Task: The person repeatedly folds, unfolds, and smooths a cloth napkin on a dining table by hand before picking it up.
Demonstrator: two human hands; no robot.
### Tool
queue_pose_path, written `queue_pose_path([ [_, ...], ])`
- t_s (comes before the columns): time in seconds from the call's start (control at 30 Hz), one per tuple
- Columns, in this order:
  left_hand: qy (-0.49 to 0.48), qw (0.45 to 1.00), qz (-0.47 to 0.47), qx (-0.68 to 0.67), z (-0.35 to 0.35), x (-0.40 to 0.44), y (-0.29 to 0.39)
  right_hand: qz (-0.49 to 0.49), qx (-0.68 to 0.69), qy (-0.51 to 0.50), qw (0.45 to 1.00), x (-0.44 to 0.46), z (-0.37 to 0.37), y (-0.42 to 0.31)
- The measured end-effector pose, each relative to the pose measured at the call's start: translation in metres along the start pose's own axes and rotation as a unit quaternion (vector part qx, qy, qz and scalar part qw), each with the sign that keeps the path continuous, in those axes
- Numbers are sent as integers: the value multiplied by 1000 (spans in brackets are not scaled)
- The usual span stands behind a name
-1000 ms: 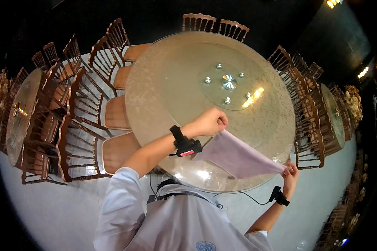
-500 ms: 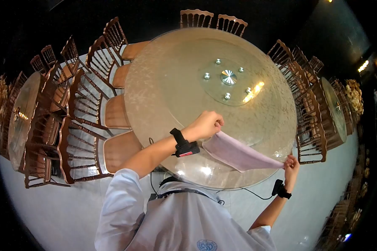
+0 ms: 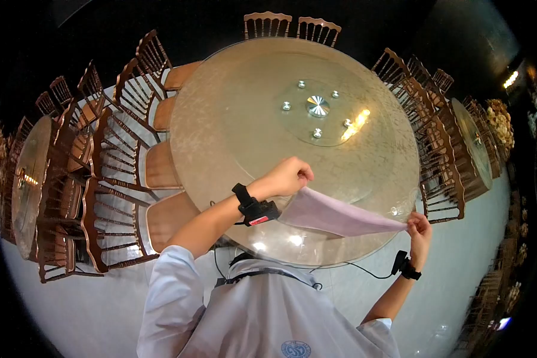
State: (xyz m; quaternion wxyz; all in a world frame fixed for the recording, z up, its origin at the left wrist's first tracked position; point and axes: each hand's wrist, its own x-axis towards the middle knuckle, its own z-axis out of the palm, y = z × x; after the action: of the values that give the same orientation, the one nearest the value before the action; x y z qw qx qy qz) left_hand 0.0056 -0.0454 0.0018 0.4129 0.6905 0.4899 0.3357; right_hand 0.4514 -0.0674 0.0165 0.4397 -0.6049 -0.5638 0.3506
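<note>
A pale pink cloth [image 3: 346,216] is stretched between my two hands above the near part of a round glass-topped table [image 3: 221,107]. My left hand [image 3: 289,176] pinches one corner, its fingers closed over the near middle of the table. At the table's right edge, my right hand [image 3: 420,230] grips the opposite corner, also closed. The cloth's lower edge sags a little between the two grips. Each wrist wears a black strap with a small device, and the left device [image 3: 259,212] has a red mark.
Wooden spindle-back chairs [image 3: 161,165] ring the table on the left, with more chairs [image 3: 441,161] at the right and far side. A glass turntable [image 3: 316,107] with metal knobs is on the table. Other round tables [image 3: 474,143] stand at both sides. Cables [image 3: 373,278] hang near my waist.
The cloth is drawn wider and tauter as my hands have moved slightly apart. My right hand has risen a little. The view has shifted slightly, so the table appears farther left.
</note>
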Motion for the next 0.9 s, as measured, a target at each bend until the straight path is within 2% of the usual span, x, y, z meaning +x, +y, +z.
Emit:
queue_pose_path([
  [0.33, -65, 995, -70, 41, -4, -7, 11, -20, -29, -38, 999, -2, 5, -3],
  [0.4, -98, 992, -54, 63, -3, -8, 11, -14, -34, -41, 998, -2, 5, -3],
  [0.63, -112, 990, -19, 79, 0, -10, 16, -38, -80, -30, 996, -6, 2, -11],
  [0.9, -107, 992, -7, 66, 0, -10, 14, -6, -45, -33, 998, -7, -8, -6],
])
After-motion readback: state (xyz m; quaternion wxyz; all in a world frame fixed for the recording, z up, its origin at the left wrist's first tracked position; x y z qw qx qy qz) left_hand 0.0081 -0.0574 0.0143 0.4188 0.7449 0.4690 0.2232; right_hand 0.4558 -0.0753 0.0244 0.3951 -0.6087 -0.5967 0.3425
